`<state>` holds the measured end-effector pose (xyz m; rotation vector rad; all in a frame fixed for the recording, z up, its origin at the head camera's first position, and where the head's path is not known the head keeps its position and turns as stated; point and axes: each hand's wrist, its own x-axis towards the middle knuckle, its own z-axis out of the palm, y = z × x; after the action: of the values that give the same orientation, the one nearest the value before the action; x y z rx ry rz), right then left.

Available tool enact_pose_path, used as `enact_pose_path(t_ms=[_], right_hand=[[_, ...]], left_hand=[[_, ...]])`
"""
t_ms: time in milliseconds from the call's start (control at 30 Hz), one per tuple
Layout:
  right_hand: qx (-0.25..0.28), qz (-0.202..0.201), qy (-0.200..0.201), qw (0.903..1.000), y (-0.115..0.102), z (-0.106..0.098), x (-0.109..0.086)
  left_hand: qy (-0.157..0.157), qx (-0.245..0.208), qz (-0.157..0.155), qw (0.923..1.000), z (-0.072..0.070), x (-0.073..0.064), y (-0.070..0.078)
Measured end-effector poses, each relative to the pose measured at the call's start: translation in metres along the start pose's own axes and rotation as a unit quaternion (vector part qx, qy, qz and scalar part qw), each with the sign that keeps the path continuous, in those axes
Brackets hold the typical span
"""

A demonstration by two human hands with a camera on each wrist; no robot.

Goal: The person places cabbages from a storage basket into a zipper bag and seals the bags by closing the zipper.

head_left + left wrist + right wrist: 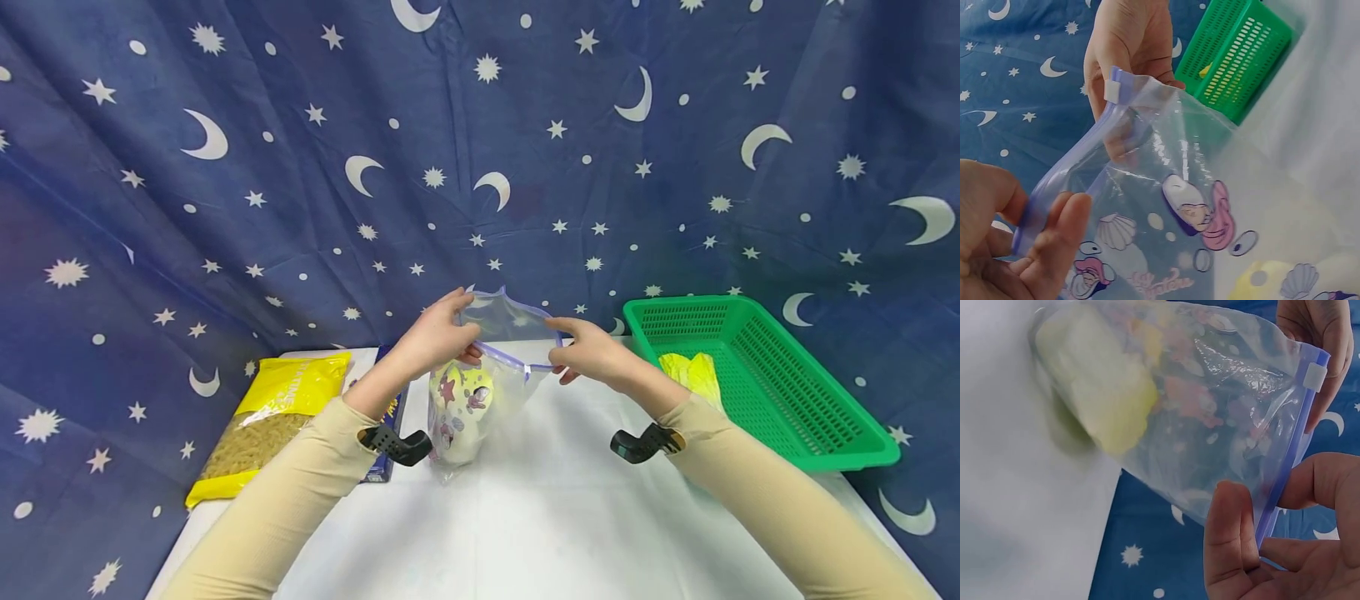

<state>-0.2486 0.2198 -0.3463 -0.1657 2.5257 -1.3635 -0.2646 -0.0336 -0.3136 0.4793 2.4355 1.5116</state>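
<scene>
A clear zip bag [513,392] with a purple zip edge and shell and figure prints stands upright on the table, its mouth spread apart. Inside its lower part lies a pale yellow-green leafy vegetable [1094,381] like napa cabbage. My left hand [438,335] pinches the left side of the mouth between thumb and fingers. On the opposite side, my right hand [592,354] pinches the zip edge the same way. The white slider [1315,377] sits near one end of the zip, by my left hand in the right wrist view.
At right, a green perforated basket [817,454] holds a yellow leaf [693,377]. To the left lie a yellow pasta bag [270,417] and a dark blue box [378,471], partly behind my left arm. A blue star-and-moon curtain [480,125] hangs behind the white table [525,533].
</scene>
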Motion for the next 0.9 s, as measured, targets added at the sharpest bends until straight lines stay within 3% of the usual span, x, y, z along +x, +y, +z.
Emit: enact_pose_path(t_ms=[133, 333, 467, 700, 900], right_hand=[[0.002, 0.004, -0.008, 1.0000, 0.007, -0.004, -0.002], [0.004, 0.003, -0.025, 0.9997, 0.018, -0.016, -0.008], [0.024, -0.007, -0.034, 0.9991, 0.024, -0.027, -0.014], [0.064, -0.021, -0.025, 0.9974, 0.044, -0.065, -0.030], [0.047, -0.006, 0.011, 0.9988, 0.073, -0.099, -0.041]], left_hand=[[0.014, -0.008, 0.022, 0.9996, 0.007, 0.002, -0.003], [0.006, -0.025, 0.037, 0.9990, 0.016, 0.003, -0.007], [0.003, -0.002, 0.038, 0.9993, 0.019, 0.003, -0.009], [0.018, 0.054, 0.044, 0.9975, 0.021, 0.003, -0.011], [0.034, 0.061, 0.057, 0.9959, 0.021, 0.002, -0.013]])
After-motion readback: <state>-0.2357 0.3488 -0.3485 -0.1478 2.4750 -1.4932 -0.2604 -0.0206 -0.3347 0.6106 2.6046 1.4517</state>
